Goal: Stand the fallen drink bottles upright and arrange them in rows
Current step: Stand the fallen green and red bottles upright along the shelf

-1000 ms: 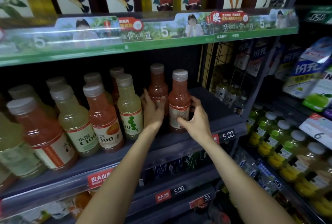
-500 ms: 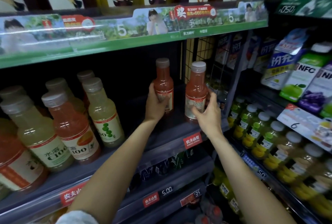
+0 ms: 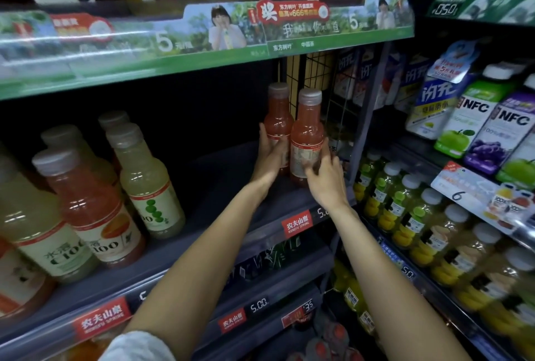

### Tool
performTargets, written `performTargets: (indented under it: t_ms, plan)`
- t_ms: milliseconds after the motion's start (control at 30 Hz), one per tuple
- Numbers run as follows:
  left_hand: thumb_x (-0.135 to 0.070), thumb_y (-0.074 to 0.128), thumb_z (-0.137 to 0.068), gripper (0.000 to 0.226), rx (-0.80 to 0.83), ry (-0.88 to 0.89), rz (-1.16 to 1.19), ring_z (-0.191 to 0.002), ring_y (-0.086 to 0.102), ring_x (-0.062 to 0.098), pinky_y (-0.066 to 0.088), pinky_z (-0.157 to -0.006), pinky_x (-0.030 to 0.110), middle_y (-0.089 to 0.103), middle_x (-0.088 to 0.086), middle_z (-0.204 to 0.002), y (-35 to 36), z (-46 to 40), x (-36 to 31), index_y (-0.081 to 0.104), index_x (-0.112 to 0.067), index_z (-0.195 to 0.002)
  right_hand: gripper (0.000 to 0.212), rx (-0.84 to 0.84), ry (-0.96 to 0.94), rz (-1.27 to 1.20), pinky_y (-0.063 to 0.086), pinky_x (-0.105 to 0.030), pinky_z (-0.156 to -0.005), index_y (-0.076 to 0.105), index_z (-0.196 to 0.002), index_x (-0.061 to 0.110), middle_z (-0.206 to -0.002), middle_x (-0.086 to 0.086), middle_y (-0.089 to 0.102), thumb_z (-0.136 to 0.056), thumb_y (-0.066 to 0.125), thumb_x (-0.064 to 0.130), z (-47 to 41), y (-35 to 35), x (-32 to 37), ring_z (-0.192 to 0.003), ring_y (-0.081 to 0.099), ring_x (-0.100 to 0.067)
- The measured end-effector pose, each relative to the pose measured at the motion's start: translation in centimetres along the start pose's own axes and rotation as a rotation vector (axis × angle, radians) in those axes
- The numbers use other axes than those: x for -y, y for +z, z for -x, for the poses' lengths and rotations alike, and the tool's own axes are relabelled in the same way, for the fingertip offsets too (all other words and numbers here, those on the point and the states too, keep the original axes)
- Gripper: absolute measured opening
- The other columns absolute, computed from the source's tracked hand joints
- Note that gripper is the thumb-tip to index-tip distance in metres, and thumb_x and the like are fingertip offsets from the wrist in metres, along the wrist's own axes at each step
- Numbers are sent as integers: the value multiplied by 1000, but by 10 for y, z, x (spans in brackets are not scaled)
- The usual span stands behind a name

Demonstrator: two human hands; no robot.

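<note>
Two red drink bottles stand upright at the right end of the dark shelf (image 3: 220, 169), one behind the other. My left hand (image 3: 270, 155) is wrapped round the rear red bottle (image 3: 278, 117). My right hand (image 3: 325, 178) grips the lower part of the front red bottle (image 3: 307, 134). Both bottles have grey caps and touch or nearly touch each other. Further left on the same shelf stand a pale yellow bottle (image 3: 147, 184), a red C100 bottle (image 3: 92, 210) and several more behind them, all upright.
A wire grid divider (image 3: 311, 74) closes the shelf's right end. Beyond it, the neighbouring rack holds NFC juice cartons (image 3: 474, 117) and rows of yellow-green bottles (image 3: 405, 213). A green promotional strip (image 3: 202, 42) fronts the shelf above. Price tags (image 3: 298, 224) line the shelf edge.
Both hands have carried the two red bottles rightward along the shelf to the wire divider, and the bottles now stand closer together. The camera view has turned right.
</note>
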State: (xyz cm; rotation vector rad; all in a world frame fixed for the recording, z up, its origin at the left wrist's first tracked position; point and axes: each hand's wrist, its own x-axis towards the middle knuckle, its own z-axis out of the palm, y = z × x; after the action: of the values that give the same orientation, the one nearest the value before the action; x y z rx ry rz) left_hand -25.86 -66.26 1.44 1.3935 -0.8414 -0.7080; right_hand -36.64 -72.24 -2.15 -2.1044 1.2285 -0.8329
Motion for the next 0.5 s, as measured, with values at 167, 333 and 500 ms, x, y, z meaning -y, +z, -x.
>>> performTargets:
  t_ms: [167,333,500]
  plan:
    - [-23,51,-98,53,6,145,-257,-131,39,4,31,-107,21,44,-12,-140,-28,41,-8,31,-24,-147,58,-179,-157,-30,31,-33,-101,27,-146,9,-139,-15,40,-95,50,25,33,-1,13,-128,37,-31]
    - [-24,53,-95,36,-161,520,-739,-120,51,9,37,-101,24,59,-8,-128,-86,128,-16,53,-20,-131,35,-225,-588,-137,31,-23,-100,54,-126,11,-125,-6,54,-93,43,19,86,12,48,-118,47,-21]
    - [-16,59,-89,31,-605,672,-991,-103,54,23,40,-90,32,62,5,-112,-157,182,-2,60,-9,-119,39,61,-728,-280,38,-24,-96,49,-130,13,-125,-5,54,-92,53,22,112,59,100,-116,49,-18]
